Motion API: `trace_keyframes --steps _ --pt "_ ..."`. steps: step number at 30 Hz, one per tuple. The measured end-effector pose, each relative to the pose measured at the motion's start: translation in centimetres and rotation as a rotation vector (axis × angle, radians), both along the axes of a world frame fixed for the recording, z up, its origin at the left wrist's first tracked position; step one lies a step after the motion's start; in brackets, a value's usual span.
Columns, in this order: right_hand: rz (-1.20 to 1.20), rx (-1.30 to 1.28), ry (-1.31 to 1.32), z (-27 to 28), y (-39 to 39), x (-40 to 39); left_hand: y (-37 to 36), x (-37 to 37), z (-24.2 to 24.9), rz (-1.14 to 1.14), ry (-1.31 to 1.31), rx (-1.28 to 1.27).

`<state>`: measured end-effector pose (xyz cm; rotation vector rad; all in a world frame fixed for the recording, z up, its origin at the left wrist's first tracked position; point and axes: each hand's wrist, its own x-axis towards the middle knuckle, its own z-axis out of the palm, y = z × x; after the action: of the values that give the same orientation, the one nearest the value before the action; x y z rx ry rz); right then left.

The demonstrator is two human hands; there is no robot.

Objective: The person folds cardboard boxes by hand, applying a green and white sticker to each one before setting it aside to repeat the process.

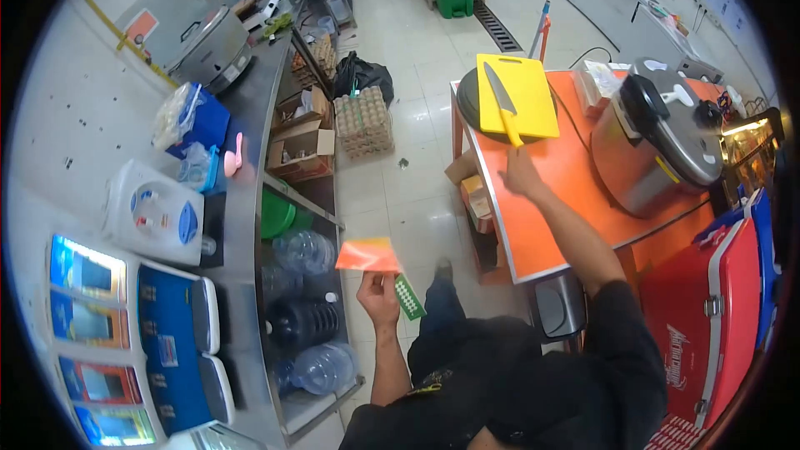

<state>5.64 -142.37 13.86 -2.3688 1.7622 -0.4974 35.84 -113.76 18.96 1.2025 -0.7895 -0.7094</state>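
The right hand (523,173) holds the knife (502,98) by its handle (512,127), apparently for keeping fingers off the blade (498,83), while the left hand (379,298) pinches a flat orange piece (368,257)

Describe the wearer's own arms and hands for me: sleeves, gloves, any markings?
The left hand and right hand are ungloved, with no cables visible on either arm. Both forearms are uncovered; a short black sleeve covers the right upper arm. The dark shirt bears a small yellow marking.
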Motion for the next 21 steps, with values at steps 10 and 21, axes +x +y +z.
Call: trace_keyframes --steps 10,21 --pt "-0.314 0.141 -0.126 -1.0 -14.7 -4.8 -22.0 3.2 7.7 -0.294 -0.062 0.018" --pt "0.121 0.185 -0.092 36.7 7.5 -12.5 -30.6 -3.6 14.8 -0.599 -0.118 -0.003"
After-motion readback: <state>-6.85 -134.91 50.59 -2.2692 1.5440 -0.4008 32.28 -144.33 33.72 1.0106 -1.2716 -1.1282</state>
